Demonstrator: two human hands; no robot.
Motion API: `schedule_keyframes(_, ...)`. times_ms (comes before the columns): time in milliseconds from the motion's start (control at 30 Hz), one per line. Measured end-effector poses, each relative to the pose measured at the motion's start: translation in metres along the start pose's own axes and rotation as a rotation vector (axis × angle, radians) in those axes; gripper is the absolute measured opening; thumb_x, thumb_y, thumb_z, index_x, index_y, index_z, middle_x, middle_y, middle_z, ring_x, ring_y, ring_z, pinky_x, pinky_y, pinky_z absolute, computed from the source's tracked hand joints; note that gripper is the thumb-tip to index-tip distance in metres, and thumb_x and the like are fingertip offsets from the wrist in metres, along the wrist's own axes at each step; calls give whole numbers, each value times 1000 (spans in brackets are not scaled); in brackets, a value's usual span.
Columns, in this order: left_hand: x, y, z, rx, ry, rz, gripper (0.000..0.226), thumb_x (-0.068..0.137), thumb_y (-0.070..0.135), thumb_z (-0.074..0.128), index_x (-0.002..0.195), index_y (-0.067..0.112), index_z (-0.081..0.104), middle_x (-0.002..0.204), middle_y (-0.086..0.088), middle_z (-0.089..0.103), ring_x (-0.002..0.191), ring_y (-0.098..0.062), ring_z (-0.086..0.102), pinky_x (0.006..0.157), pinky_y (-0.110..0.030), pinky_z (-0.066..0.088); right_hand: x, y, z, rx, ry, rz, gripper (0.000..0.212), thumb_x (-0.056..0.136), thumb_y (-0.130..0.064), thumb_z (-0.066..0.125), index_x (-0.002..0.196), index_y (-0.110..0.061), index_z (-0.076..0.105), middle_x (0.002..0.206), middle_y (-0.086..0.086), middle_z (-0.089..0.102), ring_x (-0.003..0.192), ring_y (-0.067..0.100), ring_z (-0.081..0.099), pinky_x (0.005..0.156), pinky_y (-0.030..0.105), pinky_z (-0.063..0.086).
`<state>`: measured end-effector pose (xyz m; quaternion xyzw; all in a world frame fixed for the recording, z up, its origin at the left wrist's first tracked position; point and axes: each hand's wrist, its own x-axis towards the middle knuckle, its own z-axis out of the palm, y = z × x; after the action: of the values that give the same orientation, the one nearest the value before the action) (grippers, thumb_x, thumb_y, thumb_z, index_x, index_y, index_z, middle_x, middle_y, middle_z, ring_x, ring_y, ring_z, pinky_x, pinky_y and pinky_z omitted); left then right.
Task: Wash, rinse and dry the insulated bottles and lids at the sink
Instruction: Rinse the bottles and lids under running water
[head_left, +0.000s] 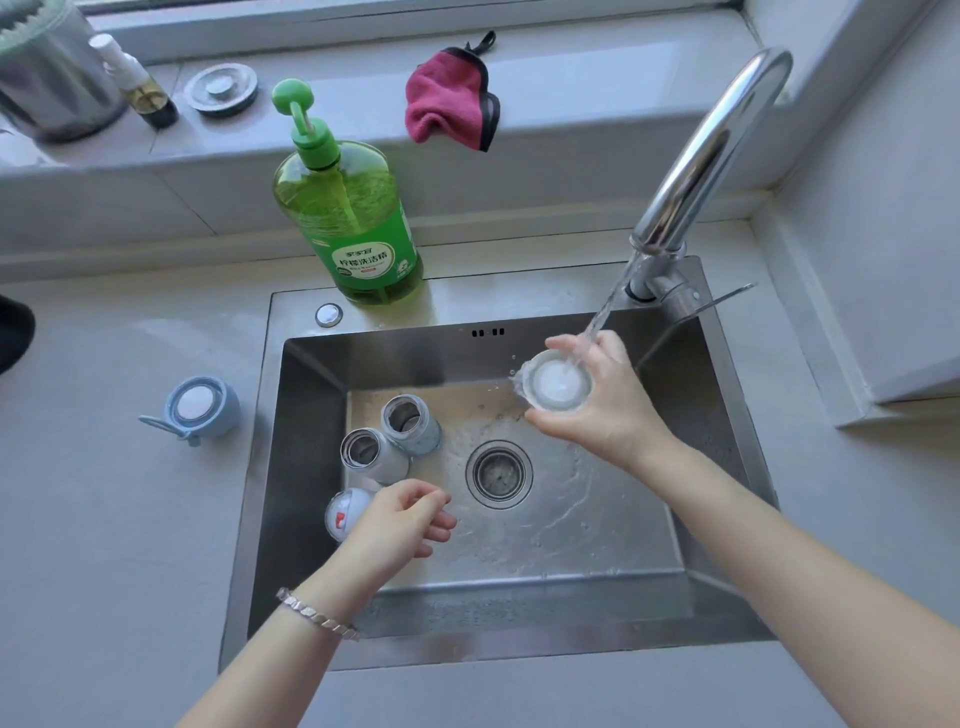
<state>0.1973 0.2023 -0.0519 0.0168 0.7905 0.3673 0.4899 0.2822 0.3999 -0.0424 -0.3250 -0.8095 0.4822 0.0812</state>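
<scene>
Lid (557, 388): round, whitish, hollow side up, filling with tap water (605, 306) above the sink (519, 652).
Right hand (605, 418): you are gripping its rim.
Left hand (397, 517): you are holding nothing, fingers relaxed.

Soft, cool daylight falls from the windowsill (571, 67) side at the top and spreads evenly. Bright glare streaks run along the faucet (711, 150), and the wet floor of the sink (571, 519) glints. Shadows are faint. Wide-angle distortion bends the surface (130, 493) edges, and fine detail is slightly soft.
</scene>
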Motion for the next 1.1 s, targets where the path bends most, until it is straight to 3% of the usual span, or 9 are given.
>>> schedule_keyframes(100,0,1,4,3,-5,2,16,96,13,46,84,13,56,72,-2,62,61,-10,56,56,-20,42,-2,3,-4,-176,16,-157,75,64,-17,80,132,-11,47,110,-3,36,110,17,36,91,11,22)
schedule_keyframes(233,-1,2,5,-1,-16,13,17,96,13,46,83,14,56,73,-2,62,61,-10,56,55,-19,42,-3,4,-5,-219,3,-229,74,66,-20,81,130,-9,47,118,5,50,111,19,42,97,20,30)
schedule_keyframes(400,-6,0,10,-31,-9,104,7,92,12,55,99,12,58,78,-1,64,65,-10,60,56,-16,45,-20,5,2,241,-154,265,73,77,-40,70,137,-21,34,109,0,63,92,15,65,87,33,51)
schedule_keyframes(533,-13,2,23,13,46,462,49,75,9,75,109,36,52,105,7,60,89,-5,62,76,-20,52,-38,2,18,718,-318,683,48,91,-44,50,126,-13,47,102,17,65,73,23,66,65,29,54)
schedule_keyframes(633,-18,6,33,169,71,639,66,68,22,82,112,49,42,118,24,46,103,6,52,83,-15,47,-51,-2,24,836,-413,736,48,90,-47,50,120,-11,56,99,20,66,79,23,66,70,28,57)
schedule_keyframes(800,-22,-2,34,152,234,690,53,62,34,81,102,44,49,104,18,52,95,-5,56,80,-34,53,-65,-17,39,695,-485,627,45,91,-47,48,122,-14,54,105,13,68,79,16,66,80,30,55)
schedule_keyframes(900,-24,-18,12,208,351,634,53,62,31,83,105,34,52,104,9,49,93,-11,54,83,-31,50,-67,-26,49,433,-441,572,47,91,-46,48,124,-14,48,105,13,65,81,18,65,74,28,53)
schedule_keyframes(1033,-15,-58,-59,247,561,420,56,63,28,84,111,29,57,108,-2,48,103,-22,50,94,-32,42,-64,-31,67,184,-374,497,17,94,-20,49,106,-9,55,95,15,65,74,14,54,62,21,41)
schedule_keyframes(1100,-4,-81,-103,249,641,291,56,67,30,82,116,26,56,114,-7,49,109,-27,48,97,-34,37,-61,-30,79,120,-394,485,18,93,-12,49,109,-7,56,79,4,61,67,11,54,60,20,40)
